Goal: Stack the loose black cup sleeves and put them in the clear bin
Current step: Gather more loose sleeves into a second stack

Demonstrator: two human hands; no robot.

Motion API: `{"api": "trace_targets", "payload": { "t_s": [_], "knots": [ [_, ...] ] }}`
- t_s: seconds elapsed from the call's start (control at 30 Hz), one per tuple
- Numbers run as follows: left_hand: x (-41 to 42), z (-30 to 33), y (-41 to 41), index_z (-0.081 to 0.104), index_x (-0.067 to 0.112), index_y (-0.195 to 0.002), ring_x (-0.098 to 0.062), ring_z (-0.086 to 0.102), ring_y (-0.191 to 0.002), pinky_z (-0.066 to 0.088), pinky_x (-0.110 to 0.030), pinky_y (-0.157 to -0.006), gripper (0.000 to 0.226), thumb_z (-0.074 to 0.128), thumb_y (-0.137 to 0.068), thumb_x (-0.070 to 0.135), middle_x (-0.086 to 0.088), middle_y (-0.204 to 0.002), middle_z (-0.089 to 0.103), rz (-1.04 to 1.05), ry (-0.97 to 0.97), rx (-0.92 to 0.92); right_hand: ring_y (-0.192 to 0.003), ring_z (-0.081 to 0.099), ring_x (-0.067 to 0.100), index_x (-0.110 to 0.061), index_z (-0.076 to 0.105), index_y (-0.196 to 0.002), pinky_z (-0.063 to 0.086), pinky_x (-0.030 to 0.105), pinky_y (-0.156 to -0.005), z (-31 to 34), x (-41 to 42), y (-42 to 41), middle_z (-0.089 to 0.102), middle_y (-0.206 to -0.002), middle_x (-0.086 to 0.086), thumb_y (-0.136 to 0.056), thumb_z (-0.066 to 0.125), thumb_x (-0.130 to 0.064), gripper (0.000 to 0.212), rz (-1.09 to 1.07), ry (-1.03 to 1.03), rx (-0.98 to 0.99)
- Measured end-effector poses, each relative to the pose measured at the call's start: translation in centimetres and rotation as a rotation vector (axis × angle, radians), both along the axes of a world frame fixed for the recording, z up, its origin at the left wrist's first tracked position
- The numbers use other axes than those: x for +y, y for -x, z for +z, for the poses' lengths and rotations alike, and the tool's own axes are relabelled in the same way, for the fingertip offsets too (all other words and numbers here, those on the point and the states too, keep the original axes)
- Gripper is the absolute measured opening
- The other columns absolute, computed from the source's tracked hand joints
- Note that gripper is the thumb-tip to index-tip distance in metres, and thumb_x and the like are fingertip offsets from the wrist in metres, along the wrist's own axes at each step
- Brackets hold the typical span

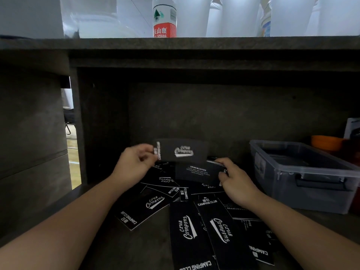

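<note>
Several flat black cup sleeves with white "Camping Club" print lie scattered on the dark shelf in front of me. My left hand pinches the left end of one sleeve, held up and blurred above the pile. My right hand grips the right end of another sleeve that shows "DRINK&COFFEE" text, just below the raised one. The clear bin stands to the right of my right hand, open at the top, with dark contents that are hard to make out.
I am working inside a dark cabinet recess under a counter edge. A water bottle and white cups stand on the counter above. An orange bowl sits behind the bin. A cabinet wall closes the left side.
</note>
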State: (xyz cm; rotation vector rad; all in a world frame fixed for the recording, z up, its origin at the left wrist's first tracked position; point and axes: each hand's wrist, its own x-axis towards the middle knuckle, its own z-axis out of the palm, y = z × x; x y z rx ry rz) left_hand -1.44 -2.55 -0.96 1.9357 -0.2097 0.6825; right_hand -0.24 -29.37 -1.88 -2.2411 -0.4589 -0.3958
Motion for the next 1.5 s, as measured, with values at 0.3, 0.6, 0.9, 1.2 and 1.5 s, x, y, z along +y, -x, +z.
{"api": "trace_targets", "payload": {
  "t_s": [0.3,0.6,0.9,1.2,1.5],
  "knots": [
    [-0.7,-0.8,-0.8,0.073,0.028,-0.079,-0.004,0.062,-0.065,0.048,-0.025,-0.062,0.03,0.059,-0.09,0.052,0.01,-0.065,0.066,0.205,-0.646,0.029,-0.098,0.058,0.008,-0.024,0.054,-0.12,0.04,0.016,-0.082,-0.3,-0.1,-0.2,0.062,-0.112,-0.004,-0.094,0.058,-0.022,0.027,-0.009,0.026,-0.051],
    [3.3,-1.7,-2.1,0.042,0.012,-0.144,-0.036,0.034,-0.137,0.033,-0.045,-0.11,0.112,0.011,-0.071,0.092,-0.016,-0.148,0.04,0.539,-0.759,0.704,-0.101,0.055,0.007,-0.024,0.055,-0.126,0.038,0.014,-0.087,-0.3,-0.2,-0.3,0.062,-0.112,-0.005,-0.095,0.053,-0.008,0.035,-0.012,0.04,-0.069],
    [1.8,-1.1,-1.4,0.036,0.024,-0.149,-0.034,0.024,-0.144,0.03,-0.043,-0.114,0.109,0.04,-0.064,0.093,-0.008,-0.155,0.034,0.35,-0.809,0.692,-0.105,0.055,0.01,-0.024,0.054,-0.128,0.039,0.018,-0.091,-0.2,-0.2,-0.4,0.062,-0.118,-0.001,-0.095,0.054,-0.01,0.036,-0.015,0.058,-0.066],
    [2.4,-0.7,-1.1,0.045,0.028,-0.139,-0.021,0.042,-0.131,0.04,-0.037,-0.108,0.118,0.06,-0.041,0.092,0.0,-0.139,0.048,0.214,-0.683,0.413,-0.1,0.052,0.005,-0.024,0.053,-0.128,0.035,0.012,-0.085,-0.2,-0.2,-0.4,0.061,-0.117,-0.003,-0.096,0.053,-0.01,0.035,-0.012,0.067,-0.083],
    [2.3,-0.1,-0.4,0.034,0.05,-0.138,-0.004,0.036,-0.112,0.038,-0.025,-0.093,0.084,0.078,-0.066,0.06,0.02,-0.113,0.052,-0.08,-0.772,0.4,-0.107,0.055,0.011,-0.022,0.054,-0.128,0.035,0.015,-0.088,-0.3,-0.2,-0.5,0.062,-0.12,0.001,-0.095,0.054,-0.011,0.035,-0.022,0.092,-0.103]
  ]
}}
